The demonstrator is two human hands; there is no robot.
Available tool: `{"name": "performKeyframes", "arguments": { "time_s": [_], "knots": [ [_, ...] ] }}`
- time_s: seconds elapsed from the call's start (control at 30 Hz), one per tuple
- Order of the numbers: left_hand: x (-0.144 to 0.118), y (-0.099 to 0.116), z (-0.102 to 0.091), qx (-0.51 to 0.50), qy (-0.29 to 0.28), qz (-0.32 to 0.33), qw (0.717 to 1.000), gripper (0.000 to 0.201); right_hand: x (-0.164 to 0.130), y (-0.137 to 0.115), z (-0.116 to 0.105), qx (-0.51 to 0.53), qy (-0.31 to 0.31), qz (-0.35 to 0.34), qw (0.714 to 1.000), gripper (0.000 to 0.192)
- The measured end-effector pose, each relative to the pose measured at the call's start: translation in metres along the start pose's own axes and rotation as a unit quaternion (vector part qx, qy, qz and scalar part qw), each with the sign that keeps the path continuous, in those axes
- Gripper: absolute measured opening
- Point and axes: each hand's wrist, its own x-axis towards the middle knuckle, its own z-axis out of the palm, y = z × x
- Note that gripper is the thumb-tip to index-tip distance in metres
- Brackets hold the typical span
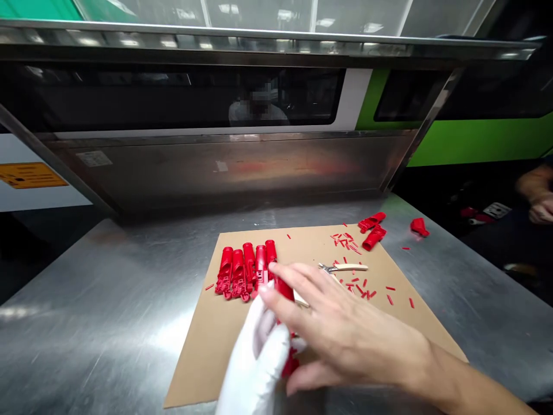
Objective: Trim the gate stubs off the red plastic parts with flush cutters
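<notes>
My left hand (254, 360), in a white glove, is closed on a red plastic part (288, 363) low on the cardboard sheet (207, 346). My bare right hand (341, 331) lies across it, fingers on the same red part (283, 287) near its upper end. Just beyond my fingertips a row of several red plastic parts (247, 270) lies side by side on the cardboard. Small cutters with pale handles (343, 267) rest to the right of the row. How much of the held part my hands hide I cannot tell.
Red offcuts (367, 291) are scattered on the cardboard's right side. More red parts (372, 230) and another (419, 226) lie near the far right. The steel table (108, 300) ends at a slanted metal hood. Another person's hand (540, 202) shows at the right edge.
</notes>
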Motion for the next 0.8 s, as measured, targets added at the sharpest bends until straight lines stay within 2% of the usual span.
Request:
{"name": "performKeyframes", "arguments": {
  "time_s": [0.07,0.13,0.23,0.3,0.33,0.43,0.53,0.67,0.8],
  "knots": [
    [-0.005,-0.005,0.001,-0.037,-0.019,-0.037,0.998,0.076,0.005,-0.006,-0.001,-0.017,-0.031,-0.026,0.999,0.107],
    [-0.01,-0.004,0.004,-0.078,-0.029,-0.083,0.993,0.057,0.005,-0.006,0.0,0.015,0.0,-0.036,0.999,0.101],
    [-0.016,0.005,0.007,-0.158,-0.051,-0.116,0.979,0.033,-0.002,-0.002,0.0,0.085,0.073,0.075,0.991,0.086],
    [-0.018,0.012,0.009,-0.212,-0.07,-0.125,0.967,0.028,-0.011,-0.001,0.0,0.117,0.082,0.135,0.98,0.082],
    [-0.019,0.015,0.009,-0.229,-0.077,-0.131,0.961,0.026,-0.014,-0.002,0.0,0.127,0.07,0.143,0.979,0.087],
    [-0.02,0.018,0.013,-0.242,-0.077,-0.138,0.957,0.02,-0.019,-0.01,0.001,0.128,0.011,0.117,0.985,0.116],
    [-0.024,0.014,0.019,-0.278,-0.056,-0.124,0.951,0.022,-0.013,-0.016,0.006,0.115,-0.03,0.06,0.991,0.132],
    [-0.028,0.008,0.028,-0.309,-0.035,-0.142,0.94,0.023,-0.002,-0.019,0.014,0.123,-0.029,0.002,0.992,0.132],
    [-0.023,-0.002,0.024,-0.25,-0.003,-0.151,0.956,0.031,0.002,-0.025,0.016,0.116,-0.052,0.007,0.992,0.122]
  ]
}}
